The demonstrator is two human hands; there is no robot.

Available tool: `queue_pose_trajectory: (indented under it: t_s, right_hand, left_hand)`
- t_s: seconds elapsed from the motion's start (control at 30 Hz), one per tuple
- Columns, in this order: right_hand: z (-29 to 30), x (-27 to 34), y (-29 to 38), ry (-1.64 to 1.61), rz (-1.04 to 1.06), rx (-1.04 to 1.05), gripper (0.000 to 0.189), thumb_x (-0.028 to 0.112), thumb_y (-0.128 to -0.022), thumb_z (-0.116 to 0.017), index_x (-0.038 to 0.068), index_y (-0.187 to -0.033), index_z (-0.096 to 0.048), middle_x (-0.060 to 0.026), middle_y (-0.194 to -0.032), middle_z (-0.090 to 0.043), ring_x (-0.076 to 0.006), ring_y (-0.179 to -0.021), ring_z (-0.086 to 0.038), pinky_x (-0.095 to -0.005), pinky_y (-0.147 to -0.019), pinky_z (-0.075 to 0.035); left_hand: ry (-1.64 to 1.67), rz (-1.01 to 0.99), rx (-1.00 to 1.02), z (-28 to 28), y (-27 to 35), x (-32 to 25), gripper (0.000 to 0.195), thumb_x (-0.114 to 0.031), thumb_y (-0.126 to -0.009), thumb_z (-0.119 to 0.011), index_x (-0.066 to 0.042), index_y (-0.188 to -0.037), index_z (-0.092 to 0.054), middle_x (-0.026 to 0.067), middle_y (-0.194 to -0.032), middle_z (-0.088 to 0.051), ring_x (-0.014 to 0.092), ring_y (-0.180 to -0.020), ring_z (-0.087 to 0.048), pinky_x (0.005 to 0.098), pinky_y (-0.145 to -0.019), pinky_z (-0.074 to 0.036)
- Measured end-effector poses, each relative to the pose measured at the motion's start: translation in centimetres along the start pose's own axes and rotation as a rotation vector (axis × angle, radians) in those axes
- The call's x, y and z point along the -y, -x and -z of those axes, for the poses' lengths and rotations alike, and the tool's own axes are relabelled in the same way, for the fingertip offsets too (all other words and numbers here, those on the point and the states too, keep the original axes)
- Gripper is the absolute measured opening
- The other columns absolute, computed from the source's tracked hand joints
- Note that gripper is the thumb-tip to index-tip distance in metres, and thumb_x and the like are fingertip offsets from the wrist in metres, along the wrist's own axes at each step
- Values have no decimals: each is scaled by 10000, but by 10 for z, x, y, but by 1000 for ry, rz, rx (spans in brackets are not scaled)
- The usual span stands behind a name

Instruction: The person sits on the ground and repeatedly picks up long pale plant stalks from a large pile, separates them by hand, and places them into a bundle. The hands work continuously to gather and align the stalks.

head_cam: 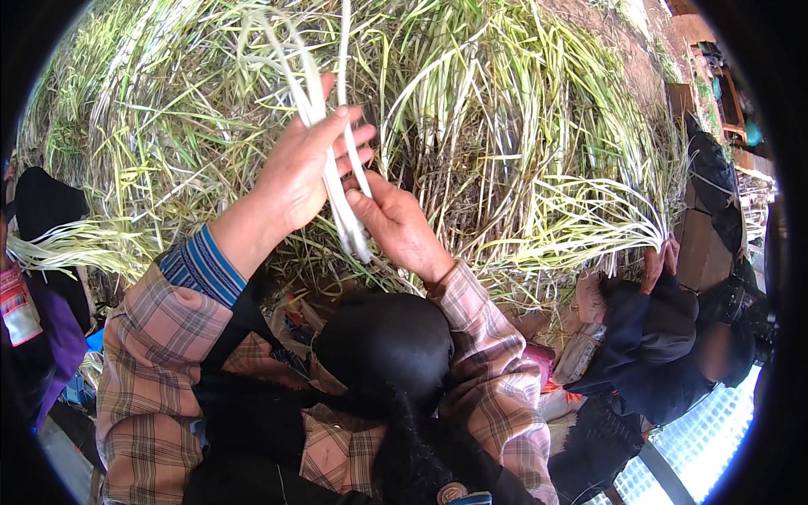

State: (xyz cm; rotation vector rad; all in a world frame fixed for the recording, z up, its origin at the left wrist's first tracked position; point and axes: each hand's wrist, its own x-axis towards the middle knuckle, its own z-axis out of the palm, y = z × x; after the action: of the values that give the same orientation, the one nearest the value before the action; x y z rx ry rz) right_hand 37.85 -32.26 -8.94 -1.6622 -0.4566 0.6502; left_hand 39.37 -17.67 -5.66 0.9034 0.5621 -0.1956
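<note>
In the middle, my left hand (pixel 284 170) holds a small bunch of long, pale, leafy stalks (pixel 338 202) between thumb and palm, its fingers partly spread behind them. The stalks' white lower ends point down toward me, and their thin upper leaves blur at the top. Close beside it, my right hand (pixel 398 221) pinches a single white stalk (pixel 348 136) between thumb and forefinger, at the right of the bunch. Under both hands spreads a thick heap of green and yellowish stalks (pixel 189 120).
At the right, another person's hands (pixel 659 262) grip a fanned bunch of pale stalks (pixel 593 221). Another bunch (pixel 76 246) lies by a person in dark and purple clothing (pixel 60 334) at the left. Bare soil (pixel 593 31) shows behind the heap.
</note>
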Motion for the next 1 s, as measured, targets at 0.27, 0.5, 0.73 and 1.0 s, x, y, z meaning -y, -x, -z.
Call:
queue_pose_trajectory:
  t_s: [0.27,0.5,0.73,1.0]
  right_hand:
    - [9,-103,-30,-264,-292,-165,387,316,-891,-424,-9,-1089,-498,-114,-910,-554,-179,-846,-508,-279,-747,-411]
    - [2,-179,-44,118,-637,-245,467,243,-783,-596,7,-1157,-448,-169,-1007,-582,-240,-917,-570,-302,-811,-428]
    - [13,-68,-6,-240,-263,-364,263,94,-830,-558,12,-1073,-498,-31,-784,-588,-55,-675,-508,-203,-612,-430]
    - [13,-17,48,256,67,-202,194,74,-789,-607,21,-970,-561,-42,-841,-605,-115,-758,-565,-258,-658,-456]
  left_hand:
    - [-27,-354,168,24,-18,-40,479,-149,-874,-488,-70,-1302,-289,86,-863,-513,27,-520,-408,126,-435,-363]
    - [-122,75,51,31,-17,-31,382,-181,-827,-576,-9,-1154,-477,-49,-556,-423,20,-436,-389,131,-360,-303]
    - [-316,127,40,27,-22,-7,208,-189,-791,-631,-112,-919,-486,-26,-691,-518,88,-630,-547,163,-484,-373]
    - [-323,115,239,6,-14,0,154,-105,-789,-615,-115,-875,-487,-23,-797,-540,46,-703,-519,151,-504,-369]
